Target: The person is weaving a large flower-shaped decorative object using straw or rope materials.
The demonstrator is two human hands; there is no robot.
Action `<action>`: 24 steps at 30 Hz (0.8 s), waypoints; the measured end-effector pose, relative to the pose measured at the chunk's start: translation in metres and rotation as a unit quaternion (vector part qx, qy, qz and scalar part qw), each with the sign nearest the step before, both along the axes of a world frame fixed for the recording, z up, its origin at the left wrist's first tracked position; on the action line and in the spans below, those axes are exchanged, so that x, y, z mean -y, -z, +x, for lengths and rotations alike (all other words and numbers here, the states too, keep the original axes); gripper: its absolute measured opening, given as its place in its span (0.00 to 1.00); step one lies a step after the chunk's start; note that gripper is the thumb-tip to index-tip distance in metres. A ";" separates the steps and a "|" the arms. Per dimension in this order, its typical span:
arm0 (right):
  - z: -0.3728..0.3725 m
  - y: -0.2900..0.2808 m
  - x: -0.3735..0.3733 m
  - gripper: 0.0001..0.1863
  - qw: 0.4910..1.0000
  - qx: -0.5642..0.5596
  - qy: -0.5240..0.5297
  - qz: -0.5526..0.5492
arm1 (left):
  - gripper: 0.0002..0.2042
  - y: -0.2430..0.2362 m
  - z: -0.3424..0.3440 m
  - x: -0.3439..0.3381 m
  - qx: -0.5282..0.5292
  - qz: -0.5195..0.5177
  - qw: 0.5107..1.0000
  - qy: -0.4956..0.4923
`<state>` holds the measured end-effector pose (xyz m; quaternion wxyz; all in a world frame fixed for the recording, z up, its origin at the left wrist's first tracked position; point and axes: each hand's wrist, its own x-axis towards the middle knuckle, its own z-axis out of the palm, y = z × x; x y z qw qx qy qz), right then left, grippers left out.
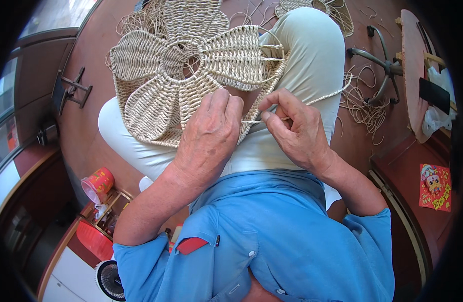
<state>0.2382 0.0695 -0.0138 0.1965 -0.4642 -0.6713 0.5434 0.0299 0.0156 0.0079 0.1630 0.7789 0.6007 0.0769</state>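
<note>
Across my lap lies a flower-shaped woven straw piece [146, 53], with petals around a round centre hole and a braided outer rim. My left hand [211, 131] is closed over the edge of its lower petal, hiding the part beneath the fingers. Just right of it, my right hand [299, 128] pinches a thin twisted straw cord [324, 98]. One end of the cord runs left toward my left hand; the other trails up and right past my knee. At the upper right petal, bare frame loops and pale spokes show.
Loose cord coils [364, 105] lie on the floor at right, beside a metal chair base [387, 68]. Another woven piece [337, 17] rests beyond my knee. At left are a small dark stool [76, 88], a red bucket [98, 183] and a fan [109, 279].
</note>
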 end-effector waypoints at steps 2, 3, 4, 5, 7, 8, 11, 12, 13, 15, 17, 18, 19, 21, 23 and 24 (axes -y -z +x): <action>-0.001 0.002 0.002 0.06 1.000 -0.003 0.004 0.008 | 0.06 0.003 0.000 0.002 -0.021 0.030 0.999 0.020; -0.002 0.003 0.002 0.06 1.000 -0.003 0.000 0.017 | 0.08 0.003 0.002 0.006 -0.036 0.029 0.999 0.028; -0.004 0.004 0.002 0.06 1.000 -0.005 0.003 0.017 | 0.12 0.003 0.003 0.007 -0.051 0.029 0.998 0.035; -0.005 0.004 0.002 0.06 0.998 -0.015 0.001 0.054 | 0.12 0.003 0.002 0.007 -0.052 0.029 0.998 0.038; -0.005 0.004 0.002 0.06 0.996 -0.025 -0.002 0.091 | 0.13 0.002 -0.001 0.008 -0.054 0.038 0.995 0.075; -0.005 0.004 0.001 0.07 0.996 -0.020 -0.008 0.085 | 0.13 0.002 -0.002 0.008 -0.054 0.039 0.995 0.075; -0.006 0.005 -0.002 0.07 0.997 -0.014 -0.016 0.077 | 0.14 0.001 -0.005 0.004 -0.019 0.041 0.995 0.091; -0.006 0.005 -0.002 0.07 0.997 -0.012 -0.020 0.073 | 0.14 0.002 -0.004 0.005 -0.017 0.047 0.995 0.088; -0.007 0.005 -0.003 0.07 0.997 -0.012 -0.020 0.074 | 0.13 0.003 -0.003 0.006 -0.015 0.054 0.995 0.084; -0.007 0.008 -0.003 0.08 0.997 -0.015 -0.022 0.078 | 0.13 0.005 0.000 0.008 -0.024 0.073 0.994 0.081; -0.008 0.010 -0.003 0.08 0.996 -0.016 -0.023 0.083 | 0.12 0.005 0.002 0.008 -0.033 0.093 0.992 0.077; -0.008 0.011 -0.003 0.08 0.996 -0.017 -0.024 0.086 | 0.08 0.006 0.003 0.006 -0.037 0.103 0.991 0.078; -0.008 0.010 -0.004 0.08 0.996 -0.017 -0.025 0.086 | 0.06 0.005 0.003 0.004 -0.042 0.114 0.989 0.080; -0.007 0.007 -0.006 0.08 0.996 -0.010 -0.038 0.077 | 0.09 -0.001 0.006 0.005 -0.025 0.023 0.998 0.046; -0.008 0.012 -0.008 0.08 0.995 -0.014 -0.043 0.094 | 0.14 -0.003 0.007 0.004 -0.008 -0.067 0.998 0.012; -0.010 0.014 -0.009 0.08 0.993 -0.016 -0.048 0.106 | 0.14 -0.002 0.005 0.001 0.045 -0.075 0.996 -0.012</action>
